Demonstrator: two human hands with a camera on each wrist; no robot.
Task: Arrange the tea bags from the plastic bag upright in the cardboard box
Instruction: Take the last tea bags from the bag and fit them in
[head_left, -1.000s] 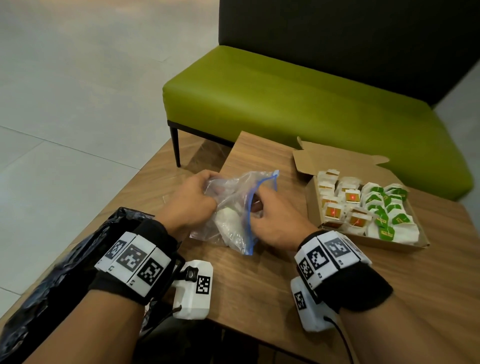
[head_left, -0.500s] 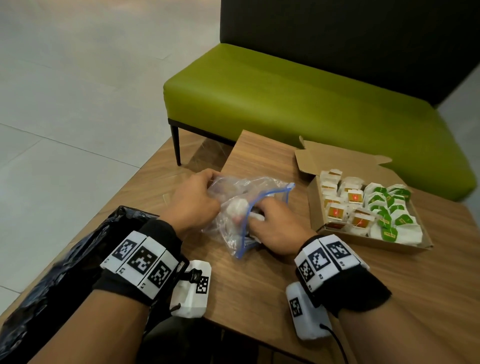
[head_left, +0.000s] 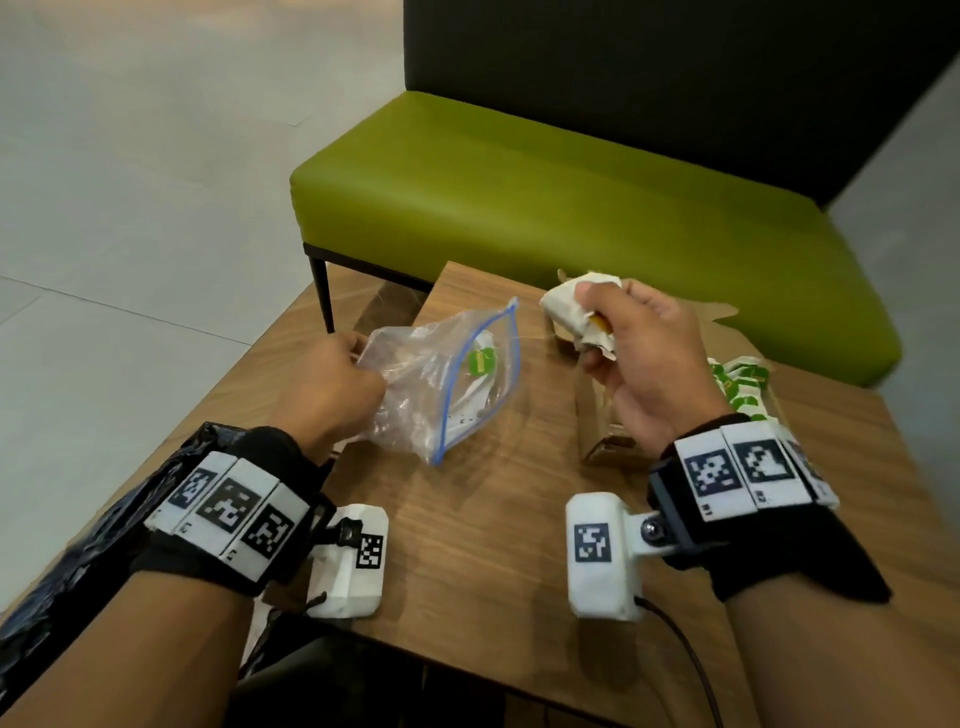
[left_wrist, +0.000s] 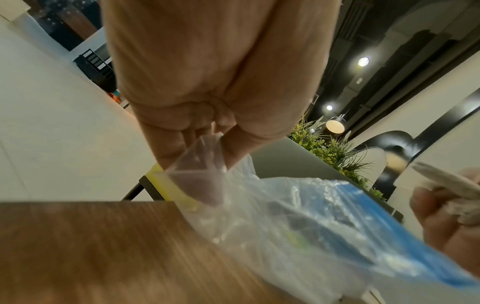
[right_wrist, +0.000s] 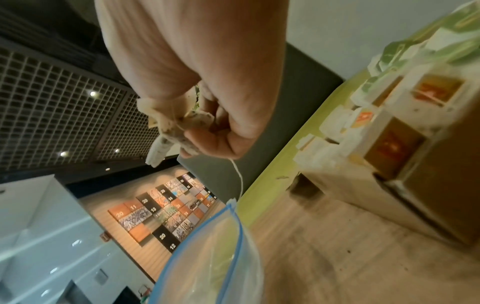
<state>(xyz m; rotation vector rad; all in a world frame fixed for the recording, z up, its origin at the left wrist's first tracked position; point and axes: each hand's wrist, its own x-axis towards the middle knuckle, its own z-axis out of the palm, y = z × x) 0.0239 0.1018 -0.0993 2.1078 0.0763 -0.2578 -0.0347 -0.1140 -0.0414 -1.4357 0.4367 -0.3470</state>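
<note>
On the wooden table (head_left: 493, 545) lies a clear plastic bag (head_left: 441, 384) with a blue zip edge; a tea bag with a green tag (head_left: 480, 361) shows inside. My left hand (head_left: 363, 358) pinches the bag's left corner (left_wrist: 205, 148). My right hand (head_left: 592, 332) is raised and grips a small bunch of white tea bags (head_left: 566, 312), with a string (right_wrist: 239, 176) dangling from it. It hovers over the left end of the cardboard box (head_left: 597, 436) and hides most of it. Upright tea bags with green tags (head_left: 737, 384) and orange tags (right_wrist: 439, 88) fill the box.
A green bench (head_left: 571, 208) with a dark back stands just beyond the table's far edge. A black plastic sheet (head_left: 93, 519) lies along the table's left side under my left forearm. Tiled floor lies to the left.
My right hand has come out of the plastic bag with tea bags and risen to the right, over the box. My left hand keeps its hold on the bag.
</note>
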